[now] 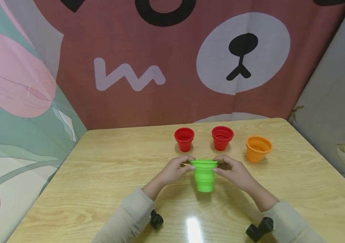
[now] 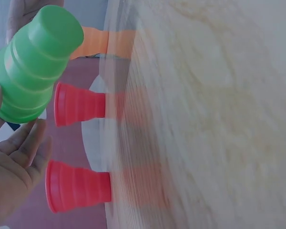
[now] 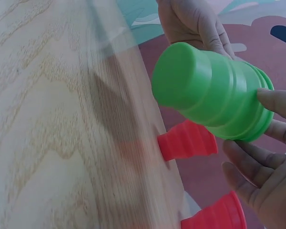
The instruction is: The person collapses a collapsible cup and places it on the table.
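Note:
A bright green collapsible cup, with stepped rings down its side, is held up off the table between both hands. My left hand pinches its rim from the left, thumb in front and fingers behind. On the opposite side my right hand grips the same rim in a similar way. The base of the green cup faces the right wrist camera, narrow end down toward the wood. Both wrist views show it tilted in frame, its inside hidden.
Behind the hands stand two red cups, a left one and a right one, mouths up. An orange cup stands farther right. The wooden table ends at a bear-print curtain. Black wrist mounts hang below the sleeves.

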{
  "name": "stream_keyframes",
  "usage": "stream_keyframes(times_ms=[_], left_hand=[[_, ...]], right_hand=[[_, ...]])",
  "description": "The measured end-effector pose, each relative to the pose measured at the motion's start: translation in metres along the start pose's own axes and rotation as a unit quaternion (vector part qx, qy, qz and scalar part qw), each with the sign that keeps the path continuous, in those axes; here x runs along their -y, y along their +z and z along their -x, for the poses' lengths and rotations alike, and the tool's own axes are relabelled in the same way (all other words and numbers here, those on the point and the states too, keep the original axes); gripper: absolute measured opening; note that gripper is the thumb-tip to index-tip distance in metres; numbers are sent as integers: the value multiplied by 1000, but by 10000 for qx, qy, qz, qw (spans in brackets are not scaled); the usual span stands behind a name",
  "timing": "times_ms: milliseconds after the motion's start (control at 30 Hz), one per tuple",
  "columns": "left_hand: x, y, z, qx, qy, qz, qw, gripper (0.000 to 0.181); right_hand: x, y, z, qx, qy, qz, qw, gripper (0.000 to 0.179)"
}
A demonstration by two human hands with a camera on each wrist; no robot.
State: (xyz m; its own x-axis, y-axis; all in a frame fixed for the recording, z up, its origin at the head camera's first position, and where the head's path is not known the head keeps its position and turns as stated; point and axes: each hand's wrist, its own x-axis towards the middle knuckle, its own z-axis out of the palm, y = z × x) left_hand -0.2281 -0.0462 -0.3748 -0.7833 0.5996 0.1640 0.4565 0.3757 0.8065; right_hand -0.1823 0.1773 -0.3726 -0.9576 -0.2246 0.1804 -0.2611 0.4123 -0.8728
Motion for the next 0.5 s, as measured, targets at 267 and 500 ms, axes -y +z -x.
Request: stream_keyframes(times_ms=[267,500], left_hand=[[-5,-9,10,1,-216,381,9990,25],[-26,-19,23,96,-342,558,9978,19]], right_hand=[[1,2,-3,73,-373,276,9989,32],[4,6,-5,-27,-894,574,9943,27]])
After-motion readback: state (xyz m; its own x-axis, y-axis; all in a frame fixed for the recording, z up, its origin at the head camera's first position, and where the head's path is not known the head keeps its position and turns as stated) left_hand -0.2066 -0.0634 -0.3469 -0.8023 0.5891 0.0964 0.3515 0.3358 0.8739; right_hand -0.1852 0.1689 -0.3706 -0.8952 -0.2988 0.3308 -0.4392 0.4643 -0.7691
